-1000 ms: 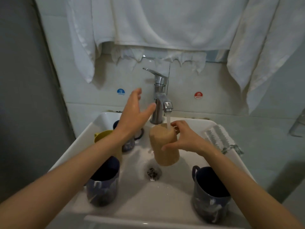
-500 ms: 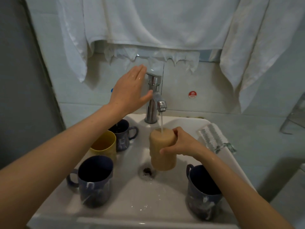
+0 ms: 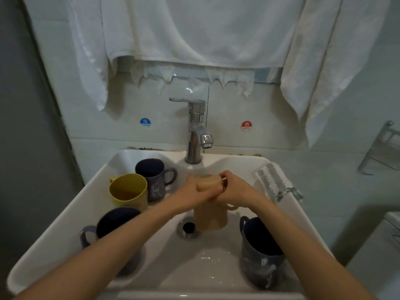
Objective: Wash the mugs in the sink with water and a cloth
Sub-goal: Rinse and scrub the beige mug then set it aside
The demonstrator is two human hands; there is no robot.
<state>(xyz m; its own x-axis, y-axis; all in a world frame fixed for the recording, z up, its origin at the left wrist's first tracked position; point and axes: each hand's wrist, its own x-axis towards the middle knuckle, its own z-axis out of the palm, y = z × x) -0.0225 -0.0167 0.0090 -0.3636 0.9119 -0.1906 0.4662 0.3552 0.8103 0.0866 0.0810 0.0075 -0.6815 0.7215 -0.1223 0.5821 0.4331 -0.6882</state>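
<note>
Closing on the tan mug (image 3: 211, 215) with both hands now. The left hand (image 3: 190, 193) has come down off the tap and wraps its fingers round the mug's left side near the rim. The right hand (image 3: 236, 189) grips the top from the right, fingers curled over the edge. The mug is upright at centre frame, right beside the drain (image 3: 187, 228) in the sink (image 3: 65, 226). Whether it stands on the basin or is lifted, I can't tell.

The big change is the water. Half a second ago a stream ran from the tap (image 3: 195, 126) into the mug, with the left hand up at the lever. Now no stream shows at the spout and the lever lies level, so the tap looks off to me. The hands cover the mug's mouth, so what's inside stays hidden.

I'd say the filling is done and a scrub or swirl comes next. The cloth (image 3: 272, 182) lies on the sink's right rim, well apart from both hands.

At centre left, the yellow mug (image 3: 127, 189) sits against the back dark mug (image 3: 155, 176). The left dark mug (image 3: 114, 221) is lower left, half behind the forearm. The right dark mug (image 3: 259, 252) is lower right. All three dark mugs and the yellow one are upright and waiting. White towels (image 3: 194, 29) hang across the top of the frame.
</note>
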